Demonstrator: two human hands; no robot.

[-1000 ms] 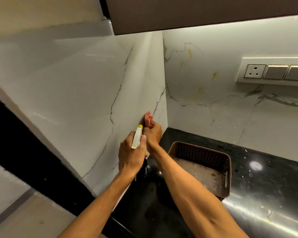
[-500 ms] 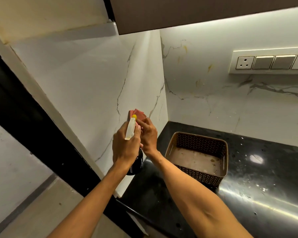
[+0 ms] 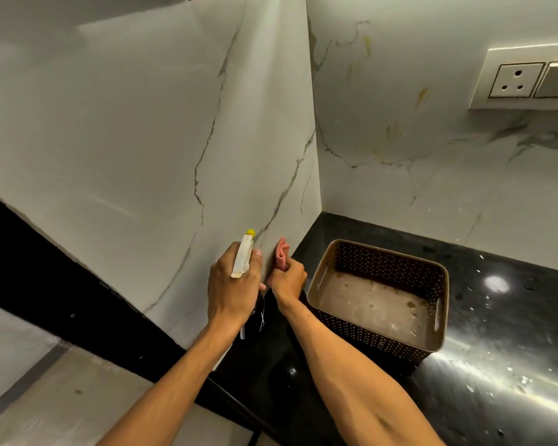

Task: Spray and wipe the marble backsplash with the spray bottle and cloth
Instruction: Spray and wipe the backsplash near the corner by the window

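My left hand (image 3: 232, 286) grips a spray bottle (image 3: 243, 256) with a white head and yellow nozzle; its dark body hangs below my fist. The nozzle points at the left panel of the white veined marble backsplash (image 3: 142, 130). Just to its right my right hand (image 3: 287, 280) holds a bunched pink cloth (image 3: 281, 254) against the bottom of that same panel, close to the black countertop (image 3: 512, 365). The back panel of the marble (image 3: 416, 175) carries several yellowish stains.
A brown perforated basket (image 3: 380, 252), dirty inside, stands on the countertop right beside my right forearm. A socket and switch plate (image 3: 522, 80) is fixed to the back wall at the upper right. The counter's black edge and pale floor lie at the lower left.
My right hand has brought the cloth down the left panel to just above the counter. Both hands sit lower, and the camera has tilted down, dropping the overhead cabinet out of view.
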